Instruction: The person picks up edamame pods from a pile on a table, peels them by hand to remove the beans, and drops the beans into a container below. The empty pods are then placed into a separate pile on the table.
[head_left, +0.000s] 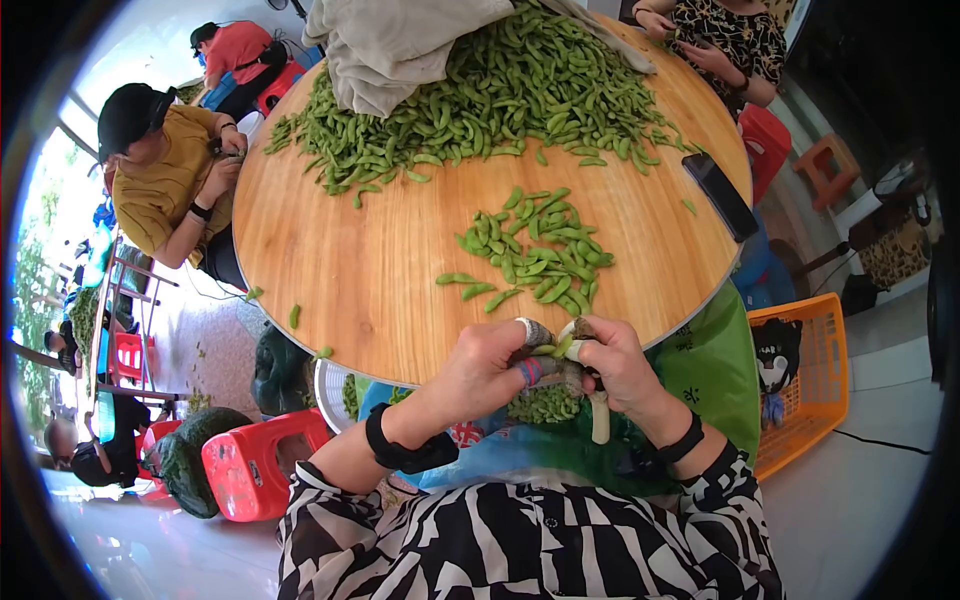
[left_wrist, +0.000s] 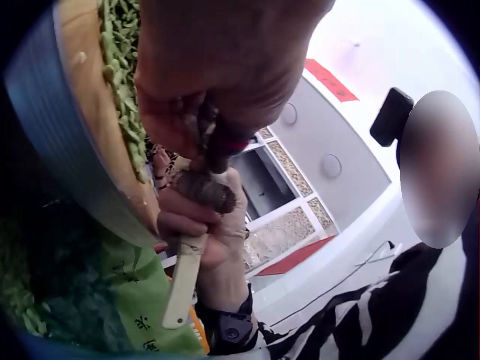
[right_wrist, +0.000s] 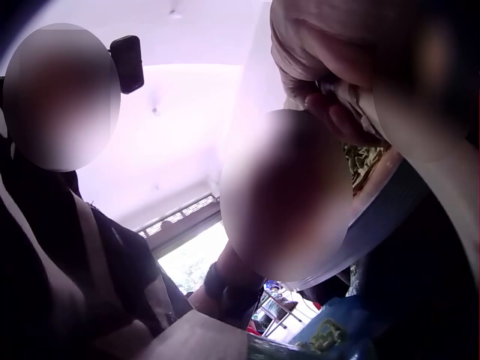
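Just off the table's near edge, both hands meet in the head view. My left hand (head_left: 478, 372) pinches a green soybean pod (head_left: 560, 347) between thumb and fingertips. Wraps cover several of its fingers, one with red and blue stripes. My right hand (head_left: 622, 368) has its fingers curled round a slim tool with a cream handle (head_left: 600, 420), which points down toward my body; its other end is hidden in the hand. The same handle (left_wrist: 182, 292) shows a small hole near its end in the left wrist view. Shelled green beans (head_left: 545, 405) lie below the hands.
On the round wooden table (head_left: 340, 270) lie a small group of pods (head_left: 540, 250), a large pod heap (head_left: 500, 90), a grey cloth (head_left: 400, 50) and a phone (head_left: 720, 195). A red stool (head_left: 245, 470) stands left, an orange crate (head_left: 820, 390) right. Other people sit around.
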